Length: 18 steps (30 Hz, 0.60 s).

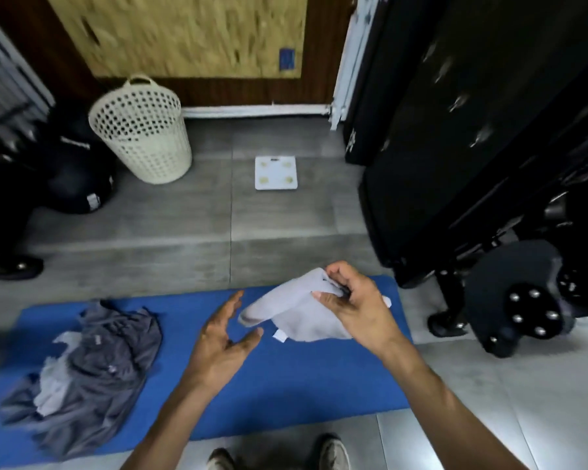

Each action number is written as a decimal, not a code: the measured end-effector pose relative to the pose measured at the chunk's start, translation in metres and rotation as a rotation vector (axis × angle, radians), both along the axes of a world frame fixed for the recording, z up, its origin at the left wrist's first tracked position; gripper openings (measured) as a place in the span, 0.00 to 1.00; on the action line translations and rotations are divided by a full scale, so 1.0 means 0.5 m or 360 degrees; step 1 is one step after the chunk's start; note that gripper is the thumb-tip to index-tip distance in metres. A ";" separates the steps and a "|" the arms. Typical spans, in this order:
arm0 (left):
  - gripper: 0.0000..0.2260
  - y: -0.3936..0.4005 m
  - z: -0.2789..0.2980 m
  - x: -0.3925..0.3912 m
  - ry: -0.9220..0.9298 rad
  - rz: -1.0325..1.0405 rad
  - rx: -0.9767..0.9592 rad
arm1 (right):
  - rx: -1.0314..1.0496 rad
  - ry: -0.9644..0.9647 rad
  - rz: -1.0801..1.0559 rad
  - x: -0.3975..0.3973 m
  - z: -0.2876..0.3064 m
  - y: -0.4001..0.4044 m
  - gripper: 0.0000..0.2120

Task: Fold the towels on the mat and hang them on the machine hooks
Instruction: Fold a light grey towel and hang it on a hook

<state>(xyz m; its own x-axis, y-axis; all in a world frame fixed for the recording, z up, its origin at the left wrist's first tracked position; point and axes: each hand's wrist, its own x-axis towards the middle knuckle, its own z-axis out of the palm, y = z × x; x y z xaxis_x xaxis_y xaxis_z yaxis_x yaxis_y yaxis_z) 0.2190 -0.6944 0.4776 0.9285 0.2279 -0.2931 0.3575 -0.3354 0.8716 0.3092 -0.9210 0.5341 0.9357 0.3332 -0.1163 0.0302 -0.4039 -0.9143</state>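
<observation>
Grey stone-look tiles cover the floor (190,212), which steps up once between the person and the far wall, where a panel of yellowish chipboard (184,32) sits in dark wood framing. On the upper level a cream perforated laundry basket (143,134) stands near the wall, and a white bathroom scale (276,173) lies well to its right. A large black machine (472,137) fills the right side, its padded parts and bolted disc (530,312) reaching down beside the mat; its hooks cannot be made out in the blur. Dark gym gear sits in shadow at the left edge. On the lower tiles a blue mat (286,385) lies crosswise in front of the person's shoes (333,454). A crumpled heap of towels (89,364), dark grey with paler grey pieces mixed in, rests on the mat's left end. Above the mat's right half, the right hand (353,307) pinches a light grey towel (302,313) at its upper edge, fingers and thumb curled round the cloth; the towel hangs loosely doubled, one rolled fold pointing left, and a small white label shows at its lower corner. The left hand (224,340) is released, fingers spread, palm turned toward the towel, just beside that fold and not touching it.
</observation>
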 end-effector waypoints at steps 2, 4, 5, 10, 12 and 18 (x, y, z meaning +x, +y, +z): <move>0.30 0.009 0.100 0.002 -0.0056 -0.0072 -0.0023 | -0.0016 -0.0002 -0.0023 -0.014 0.095 0.007 0.07; 0.30 0.021 0.199 0.002 -0.0098 -0.0162 -0.0051 | 0.0003 -0.0039 -0.0054 -0.030 0.181 0.015 0.07; 0.30 0.028 0.244 0.000 -0.0114 -0.0209 -0.0067 | 0.0015 -0.0064 -0.0078 -0.040 0.218 0.020 0.07; 0.32 0.057 0.400 0.006 -0.0255 -0.0419 -0.0073 | 0.0012 -0.0236 -0.0203 -0.086 0.339 0.039 0.08; 0.32 0.062 0.435 0.020 -0.0318 -0.0481 -0.0020 | 0.0018 -0.0277 -0.0260 -0.093 0.366 0.042 0.09; 0.33 0.052 0.489 0.116 -0.0288 -0.0590 -0.0010 | 0.0102 -0.0267 -0.0357 -0.043 0.424 0.015 0.07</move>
<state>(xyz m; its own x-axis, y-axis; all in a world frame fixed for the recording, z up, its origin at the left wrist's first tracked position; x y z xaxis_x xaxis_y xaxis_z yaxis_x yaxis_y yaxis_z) 0.2772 -0.6683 0.7222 0.9841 -0.1331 -0.1177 0.0541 -0.4070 0.9118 0.2877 -0.9135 0.7461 0.9912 0.1173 0.0612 0.0998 -0.3589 -0.9280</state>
